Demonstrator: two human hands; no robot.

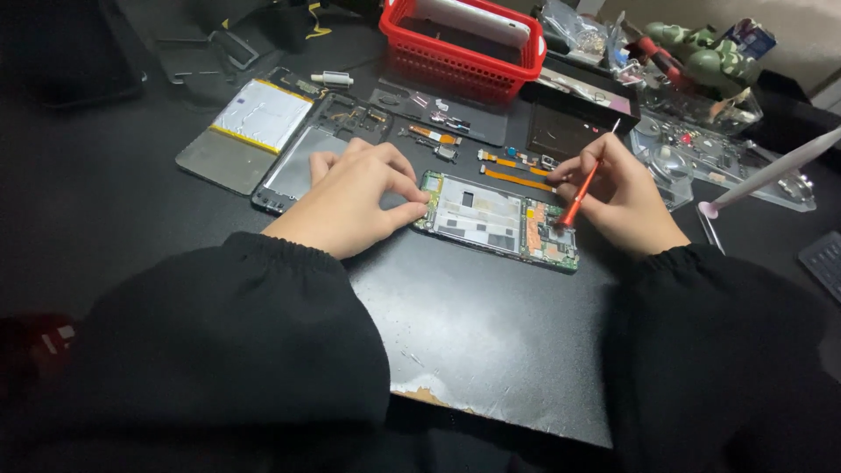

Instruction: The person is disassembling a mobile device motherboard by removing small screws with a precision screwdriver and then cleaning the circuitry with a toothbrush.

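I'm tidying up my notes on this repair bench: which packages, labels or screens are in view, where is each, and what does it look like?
Battery: flat, white with a yellow edge, far left of the left hand.
Plastic bags: clear, crumpled, right of the red basket.
Phone: white, lying in the basket.
Opened phone: between both hands, showing its boards, no lit screen.
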